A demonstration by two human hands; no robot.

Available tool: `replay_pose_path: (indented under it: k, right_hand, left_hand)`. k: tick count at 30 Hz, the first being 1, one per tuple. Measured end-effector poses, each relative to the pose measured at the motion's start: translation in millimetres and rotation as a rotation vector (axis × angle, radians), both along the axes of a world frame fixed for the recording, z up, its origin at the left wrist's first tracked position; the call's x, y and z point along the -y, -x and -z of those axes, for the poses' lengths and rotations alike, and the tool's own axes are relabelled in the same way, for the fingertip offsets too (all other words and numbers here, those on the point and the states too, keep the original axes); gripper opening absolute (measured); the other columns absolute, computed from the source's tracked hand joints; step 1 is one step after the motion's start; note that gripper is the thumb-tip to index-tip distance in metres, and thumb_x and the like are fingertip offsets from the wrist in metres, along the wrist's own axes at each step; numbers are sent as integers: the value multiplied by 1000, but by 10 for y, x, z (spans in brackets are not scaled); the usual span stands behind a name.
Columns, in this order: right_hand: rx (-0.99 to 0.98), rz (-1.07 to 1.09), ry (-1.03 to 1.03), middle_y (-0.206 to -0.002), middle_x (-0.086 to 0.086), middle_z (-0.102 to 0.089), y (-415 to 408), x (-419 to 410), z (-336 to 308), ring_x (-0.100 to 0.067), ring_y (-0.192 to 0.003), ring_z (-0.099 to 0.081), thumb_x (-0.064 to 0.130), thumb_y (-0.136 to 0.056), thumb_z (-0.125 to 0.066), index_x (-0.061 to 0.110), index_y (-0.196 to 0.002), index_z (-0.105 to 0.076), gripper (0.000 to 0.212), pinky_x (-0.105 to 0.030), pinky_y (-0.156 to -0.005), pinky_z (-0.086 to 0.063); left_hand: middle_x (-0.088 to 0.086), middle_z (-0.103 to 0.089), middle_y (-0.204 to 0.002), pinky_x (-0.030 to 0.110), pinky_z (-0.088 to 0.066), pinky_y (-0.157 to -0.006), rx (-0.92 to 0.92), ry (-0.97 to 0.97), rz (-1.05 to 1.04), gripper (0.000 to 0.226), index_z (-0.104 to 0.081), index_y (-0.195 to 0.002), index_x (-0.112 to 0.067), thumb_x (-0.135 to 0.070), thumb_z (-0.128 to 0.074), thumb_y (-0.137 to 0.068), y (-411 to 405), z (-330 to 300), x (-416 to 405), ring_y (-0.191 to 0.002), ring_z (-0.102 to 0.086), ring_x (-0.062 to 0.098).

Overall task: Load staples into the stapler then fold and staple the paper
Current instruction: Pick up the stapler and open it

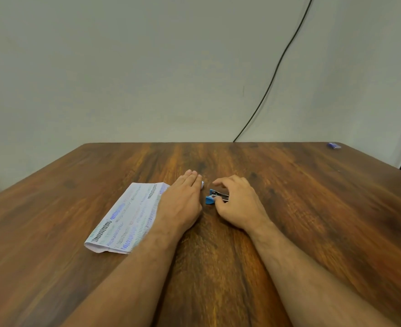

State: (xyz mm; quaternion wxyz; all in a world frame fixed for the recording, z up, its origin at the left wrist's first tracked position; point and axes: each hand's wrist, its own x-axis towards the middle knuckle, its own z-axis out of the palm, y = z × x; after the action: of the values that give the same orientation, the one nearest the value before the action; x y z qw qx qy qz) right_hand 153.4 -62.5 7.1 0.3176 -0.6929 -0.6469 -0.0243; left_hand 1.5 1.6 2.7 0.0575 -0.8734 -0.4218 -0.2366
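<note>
Your small blue stapler (214,197) sits on the worktop (289,208) near the middle, just right of the folded paper's near end, and your right hand (238,200) is closed on it: thumb and fingers pinch its metal rear part while the blue nose points left toward the paper. The folded paper (126,215), printed with rows of coloured text, lies flat to the left of the stapler, running diagonally from the near left to the far right. Your left hand (183,197) rests palm down on the paper's far right end, fingers straight and together, gripping nothing. A small blue box (334,145) lies well apart at the worktop's far right corner, and a black cable (277,67) hangs down the wall behind
</note>
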Motion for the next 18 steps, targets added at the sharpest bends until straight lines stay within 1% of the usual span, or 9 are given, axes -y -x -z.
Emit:
replay_pose_path:
  k: [2,6,10,13,15,16,18]
  right_hand:
    - [-7,20,47,-121,6,-63,-2,-11,-3,-17,-117,-54,30,-81,-62,32,-126,-61,45,-42,-101,-46]
    - [19,26,115,-121,11,-68,21,-18,-3,-18,-115,-56,23,-83,-61,34,-128,-60,46,-42,-103,-43]
    - [-13,22,114,-129,8,-67,-15,-59,14,-16,-120,-56,25,-90,-66,30,-134,-60,44,-41,-107,-43]
    - [-101,-17,39,-129,6,-68,-64,-83,43,-13,-121,-59,19,-92,-65,26,-130,-65,39,-35,-108,-43]
    - [-227,-71,-11,-127,8,-68,-91,-74,34,-8,-117,-60,15,-95,-62,24,-129,-67,36,-29,-105,-46]
    - [-288,-92,-25,-125,11,-68,-104,-60,22,-4,-113,-61,15,-97,-61,24,-129,-67,34,-25,-101,-47]
    - [-420,-119,-44,-116,15,-70,-139,-40,6,1,-95,-64,15,-100,-58,25,-129,-68,32,-16,-84,-49]
  left_hand:
    - [5,-24,-167,26,-8,-123,-15,14,20,61,-25,-158,-11,-12,-41,-99,-3,-6,0,-155,-16,16]
    - [3,-27,-166,27,-13,-123,1,46,28,64,-29,-158,-14,-9,-45,-96,2,7,-13,-155,-18,14]
    - [1,-31,-165,28,-20,-123,43,76,55,64,-34,-156,-16,-7,-46,-94,17,18,-35,-154,-21,12]
    - [-2,-36,-163,31,-27,-122,126,110,85,60,-38,-154,-19,-11,-47,-96,19,5,-22,-152,-24,11]
    - [-2,-42,-159,31,-29,-120,213,145,107,57,-42,-153,-21,-15,-50,-97,22,3,-6,-149,-32,11]
    - [-2,-48,-156,32,-31,-118,281,185,114,55,-44,-151,-23,-18,-54,-97,25,12,-4,-146,-39,13]
    - [-6,-58,-146,35,-39,-115,435,286,158,51,-51,-146,-29,-24,-61,-96,32,27,-8,-135,-52,13]
